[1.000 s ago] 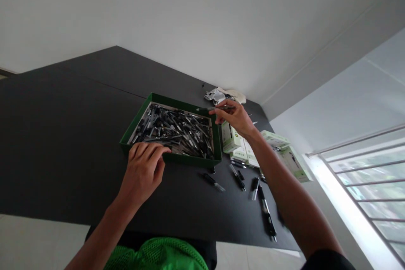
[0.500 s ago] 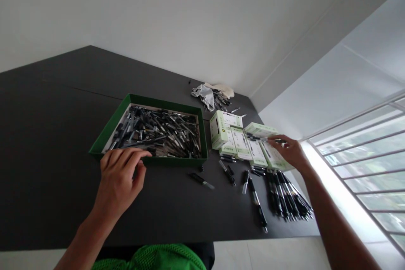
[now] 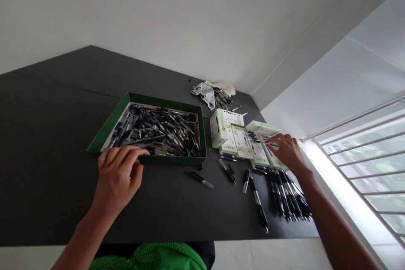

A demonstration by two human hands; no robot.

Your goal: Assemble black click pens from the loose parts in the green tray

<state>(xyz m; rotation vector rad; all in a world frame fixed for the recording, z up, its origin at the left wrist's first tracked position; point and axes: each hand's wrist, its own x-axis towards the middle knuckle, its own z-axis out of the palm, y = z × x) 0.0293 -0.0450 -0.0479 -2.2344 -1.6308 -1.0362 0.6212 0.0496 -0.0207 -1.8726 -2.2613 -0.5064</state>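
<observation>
My left hand (image 3: pixel 115 179) grips the near wall of a green tray (image 3: pixel 104 128), fingers curled over the rim and thumb against the outside. The tray is full of black and silver pens (image 3: pixel 158 130). My right hand (image 3: pixel 286 149) hovers over a row of white-and-green boxes (image 3: pixel 226 128) to the tray's right. Its fingers are pinched on a thin pen at the boxes' top. A fan of black pens (image 3: pixel 287 194) lies just below that hand.
The black table (image 3: pixel 47 135) stands in a corner between white walls. Loose pens (image 3: pixel 257 198) and a pen part (image 3: pixel 200 178) lie near the front edge. A grey cloth (image 3: pixel 204 91) lies at the back. A railed window (image 3: pixel 363 152) is on the right.
My right hand carried a pen from above the tray's far right corner over to the boxes, then lowered slightly. The view swung right, revealing the fan of pens. My left hand stayed on the tray.
</observation>
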